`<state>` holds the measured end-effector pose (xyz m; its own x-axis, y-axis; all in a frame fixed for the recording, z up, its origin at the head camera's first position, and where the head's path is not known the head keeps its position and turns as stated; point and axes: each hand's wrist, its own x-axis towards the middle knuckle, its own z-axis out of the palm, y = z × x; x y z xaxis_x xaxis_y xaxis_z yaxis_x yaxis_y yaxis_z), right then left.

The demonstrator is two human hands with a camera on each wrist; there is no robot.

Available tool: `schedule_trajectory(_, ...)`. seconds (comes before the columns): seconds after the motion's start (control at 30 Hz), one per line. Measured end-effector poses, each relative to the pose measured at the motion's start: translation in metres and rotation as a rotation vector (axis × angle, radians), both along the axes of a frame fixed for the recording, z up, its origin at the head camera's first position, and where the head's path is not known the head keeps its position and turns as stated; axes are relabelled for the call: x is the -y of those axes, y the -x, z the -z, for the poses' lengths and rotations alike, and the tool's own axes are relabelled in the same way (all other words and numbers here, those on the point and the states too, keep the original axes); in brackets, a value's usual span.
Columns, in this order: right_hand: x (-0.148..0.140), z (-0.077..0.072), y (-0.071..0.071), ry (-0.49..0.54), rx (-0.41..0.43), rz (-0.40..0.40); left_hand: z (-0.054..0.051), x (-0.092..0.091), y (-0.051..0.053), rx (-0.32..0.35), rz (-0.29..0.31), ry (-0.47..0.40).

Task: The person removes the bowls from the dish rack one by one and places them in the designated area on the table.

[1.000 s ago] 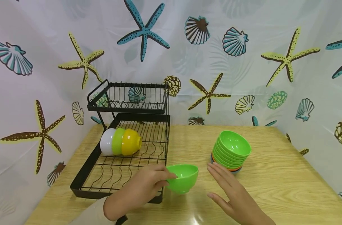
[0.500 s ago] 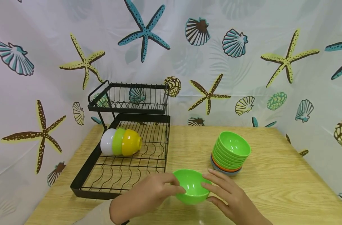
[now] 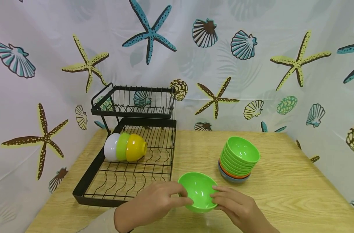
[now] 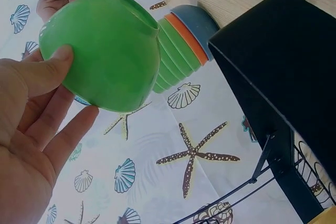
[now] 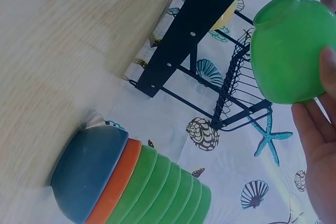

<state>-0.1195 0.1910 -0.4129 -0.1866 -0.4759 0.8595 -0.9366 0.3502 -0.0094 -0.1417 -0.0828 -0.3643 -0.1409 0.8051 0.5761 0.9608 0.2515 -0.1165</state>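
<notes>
In the head view a green bowl (image 3: pixel 198 191) is held above the table's front, its inside tilted toward the camera. My left hand (image 3: pixel 160 202) pinches its left rim, fingers over the edge. On the opposite rim my right hand (image 3: pixel 238 205) grips it with fingertips inside. From the left wrist view, the left thumb presses the outer wall of the bowl (image 4: pixel 110 56) beside its foot ring. The right wrist view shows the right thumb against the bowl's outside (image 5: pixel 291 51) and the other fingers at its rim.
A two-tier black dish rack (image 3: pixel 98 181) stands at left. On its lower tier lie nested white, lime and yellow bowls (image 3: pixel 135 148) on their sides. Right of centre stands a tilted stack of green bowls (image 3: pixel 238 158), with an orange and a blue-grey bowl (image 3: pixel 233 178) at the bottom.
The left hand has brought the green bowl rightward, away from the rack's edge. My right hand has come to its right rim and taken hold, and the bowl now tips more toward the camera.
</notes>
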Motion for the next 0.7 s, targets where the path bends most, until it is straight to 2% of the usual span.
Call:
schedule_trajectory(0.13, 0.0010, -0.0008, 0.0005, 0.006, -0.024, 0.006, 0.0003, 0.0002, 0.0010, 0.011, -0.003, 0.004)
schedule_trajectory(0.33, 0.0024, -0.0007, 0.0016, 0.017, -0.031, -0.011, -0.0004, -0.0001, 0.0026, -0.035, 0.013, -0.008)
schedule_trajectory(0.37, 0.0025, -0.0006, 0.0016, 0.016, -0.034, -0.015, -0.0003, 0.0000, 0.0025, -0.027, 0.012, -0.010)
schedule_trajectory(0.43, 0.0022, -0.0007, 0.0016, 0.012, -0.030, -0.015, 0.0000, 0.0006, 0.0021, 0.000, 0.007, -0.012)
schedule_trajectory(0.6, -0.0006, 0.0001, 0.0008, 0.006, -0.019, 0.015, 0.0029, 0.0047, 0.0024, 0.127, -0.023, 0.020)
schedule_trajectory(0.7, -0.0028, 0.0007, 0.0008, 0.005, -0.012, 0.033, 0.0044, 0.0086, 0.0039, 0.198, -0.075, 0.068)
